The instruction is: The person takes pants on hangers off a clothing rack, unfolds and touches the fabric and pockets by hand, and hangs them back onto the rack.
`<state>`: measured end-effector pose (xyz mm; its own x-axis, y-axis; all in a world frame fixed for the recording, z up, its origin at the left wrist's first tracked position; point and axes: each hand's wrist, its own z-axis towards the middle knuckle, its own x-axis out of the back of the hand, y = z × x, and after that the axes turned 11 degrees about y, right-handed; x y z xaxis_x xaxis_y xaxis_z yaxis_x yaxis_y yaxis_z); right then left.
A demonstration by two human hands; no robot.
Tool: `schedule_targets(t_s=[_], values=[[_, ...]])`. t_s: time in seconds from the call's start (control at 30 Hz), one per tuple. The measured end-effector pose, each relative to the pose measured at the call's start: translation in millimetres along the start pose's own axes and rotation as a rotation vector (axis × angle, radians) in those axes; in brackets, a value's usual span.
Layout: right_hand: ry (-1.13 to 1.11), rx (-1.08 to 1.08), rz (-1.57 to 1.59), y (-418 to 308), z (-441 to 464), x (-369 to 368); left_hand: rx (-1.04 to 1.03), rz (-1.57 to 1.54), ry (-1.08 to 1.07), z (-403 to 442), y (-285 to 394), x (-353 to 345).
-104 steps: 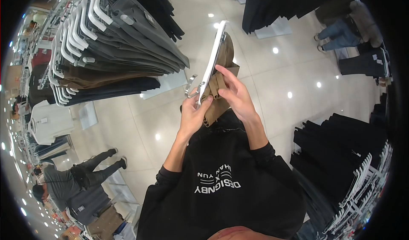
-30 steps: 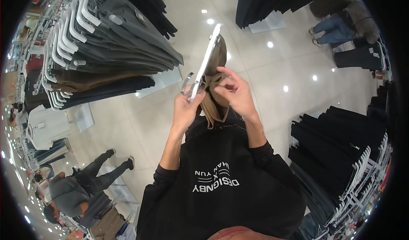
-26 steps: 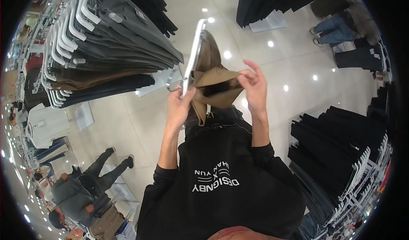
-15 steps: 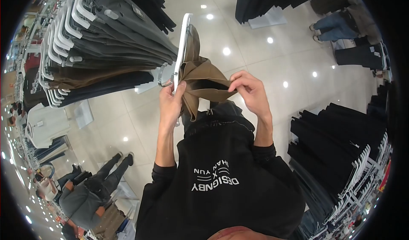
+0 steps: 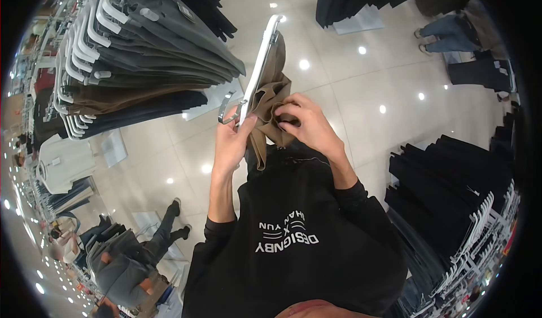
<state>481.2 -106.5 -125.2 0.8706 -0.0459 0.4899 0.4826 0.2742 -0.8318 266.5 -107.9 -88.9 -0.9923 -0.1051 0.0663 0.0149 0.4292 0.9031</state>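
A white clip hanger (image 5: 261,61) with a metal hook (image 5: 226,108) carries a pair of brown trousers (image 5: 275,85) in front of my body. My left hand (image 5: 230,148) is closed around the near end of the hanger, its thumb pressed against the fabric. On the other side, my right hand (image 5: 311,127) has its fingers curled into the bunched cloth at the waist, gripping it. The fabric is folded and crumpled between both hands. Part of the trousers is hidden behind my hands.
To the left, grey, brown and dark trousers (image 5: 180,47) hang on a rack with white hangers (image 5: 84,50). Black trousers (image 5: 446,188) hang at the right. A person (image 5: 124,275) stands lower left, another (image 5: 451,36) upper right. A pale top (image 5: 68,163) hangs at far left.
My right hand has moved left, towards the hanger, and the waistband that was stretched open is now bunched. The hanger has shifted slightly right and tilts more. The person at lower left has moved.
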Motion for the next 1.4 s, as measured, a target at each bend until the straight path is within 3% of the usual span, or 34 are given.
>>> schedule_targets(t_s=[0.07,0.17,0.27,0.37,0.77,0.87,0.97,1.07,1.2,1.27,1.3,1.37,1.4], values=[[-0.166,-0.001,-0.141,22,-11,-6,0.036,0.006,0.014,-1,3,1],[-0.275,-0.23,-0.219,26,-16,-3,-0.024,-0.008,0.043,1,-1,1],[-0.194,-0.363,-0.304,6,-11,9,-0.003,0.048,0.03,4,-2,6],[-0.01,-0.229,-0.415,-12,-10,19,-0.037,0.145,-0.001,11,-12,8],[0.178,-0.06,-0.158,-26,-1,44,0.066,-0.073,0.039,10,-1,-1],[0.161,-0.377,-0.262,-10,-2,44,0.017,-0.136,0.012,18,-18,15],[0.756,-0.205,0.123,23,-2,44,-0.013,-0.188,0.016,14,-8,18],[0.875,-0.497,0.667,34,-6,70,-0.014,-0.23,0.053,10,4,20],[0.556,-0.314,0.716,60,-19,76,0.022,-0.208,0.042,13,4,32],[0.366,-0.446,0.468,62,-17,63,0.013,-0.185,0.034,13,2,26],[0.316,-0.438,0.517,28,-8,54,0.009,-0.152,0.044,12,1,22],[0.324,-0.087,0.232,9,0,30,-0.002,-0.086,0.062,12,-2,12],[0.318,-0.055,0.176,-8,2,24,0.008,-0.036,0.081,12,-6,9]])
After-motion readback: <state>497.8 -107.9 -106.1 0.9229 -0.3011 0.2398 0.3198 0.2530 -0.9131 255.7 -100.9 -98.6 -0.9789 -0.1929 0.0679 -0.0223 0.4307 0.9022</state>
